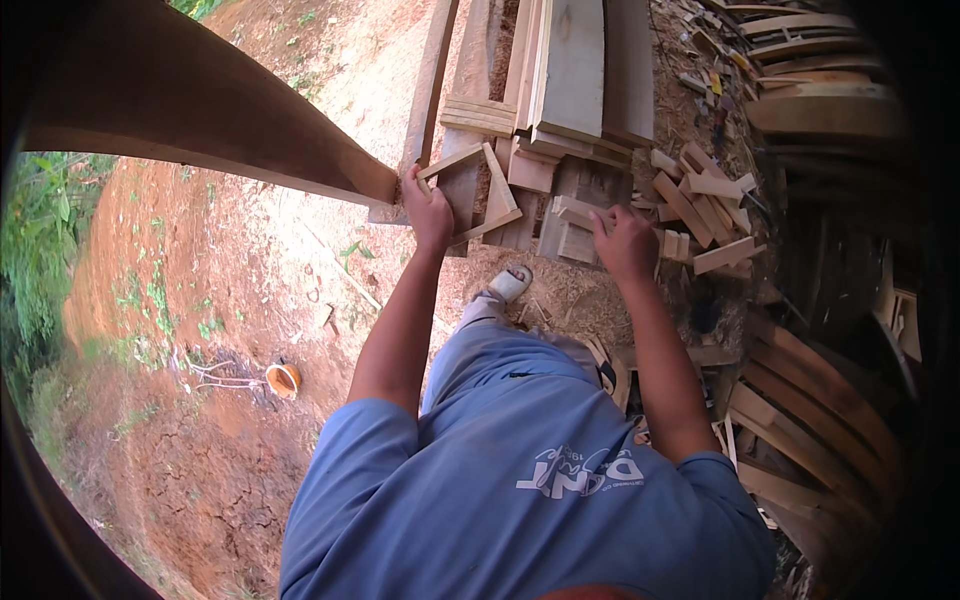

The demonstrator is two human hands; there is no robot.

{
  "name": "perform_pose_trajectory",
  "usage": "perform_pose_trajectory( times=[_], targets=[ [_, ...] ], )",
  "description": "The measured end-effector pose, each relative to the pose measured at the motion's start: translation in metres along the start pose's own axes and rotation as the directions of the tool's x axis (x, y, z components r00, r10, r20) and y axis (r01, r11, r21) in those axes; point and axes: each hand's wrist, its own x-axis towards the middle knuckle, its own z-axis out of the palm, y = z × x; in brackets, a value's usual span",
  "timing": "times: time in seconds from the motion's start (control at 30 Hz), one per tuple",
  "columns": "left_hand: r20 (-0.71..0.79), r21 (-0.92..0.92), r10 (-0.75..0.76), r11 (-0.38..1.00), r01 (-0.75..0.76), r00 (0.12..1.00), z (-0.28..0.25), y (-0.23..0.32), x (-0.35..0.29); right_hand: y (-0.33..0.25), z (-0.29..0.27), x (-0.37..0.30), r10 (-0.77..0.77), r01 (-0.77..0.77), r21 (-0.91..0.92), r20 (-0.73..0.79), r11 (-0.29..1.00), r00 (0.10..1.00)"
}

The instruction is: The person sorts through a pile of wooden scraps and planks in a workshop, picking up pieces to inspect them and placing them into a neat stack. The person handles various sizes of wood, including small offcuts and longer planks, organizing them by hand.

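My left hand [428, 210] is closed round the near-left corner of a small square frame of wooden slats [499, 178], which rests tilted over the planks. To the right, my right hand [628, 245] has its fingers curled over a short wooden slat [574, 208] on a small pile of cut pieces; the palm side is hidden. Between the two hands a short wooden block [531, 170] juts from under the stacked boards [570, 70]. Just beyond the frame lie several short slats [478, 115] side by side.
A thick wooden post [220, 100] slants in from the upper left, its end close to my left hand. Loose offcuts [705, 195] heap up on the right. Curved timber pieces [810, 420] are stacked at the lower right. An orange container [283, 380] sits on the dirt slope.
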Motion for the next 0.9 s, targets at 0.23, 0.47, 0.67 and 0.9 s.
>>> perform_pose_trajectory(
  times=[0.23,0.47,0.67,0.9],
  targets=[
    [-0.005,-0.029,-0.010,1.000,0.010,1.000,-0.001,0.002,-0.001,0.006,0.002,-0.004,0.009,-0.009,0.000,0.003,1.000,1.000],
    [-0.010,-0.009,-0.017,1.000,0.017,1.000,-0.006,0.004,-0.003,0.014,-0.002,-0.005,0.021,-0.021,-0.001,-0.020,1.000,1.000],
    [-0.005,-0.011,-0.059,0.998,0.059,0.998,-0.011,0.002,-0.006,0.017,-0.006,-0.005,0.021,-0.021,0.005,-0.048,1.000,0.999],
    [0.107,-0.230,-0.151,0.958,0.172,0.983,-0.030,0.009,-0.017,0.030,-0.004,-0.003,-0.123,0.124,0.011,-0.068,0.992,0.990]
  ],
)
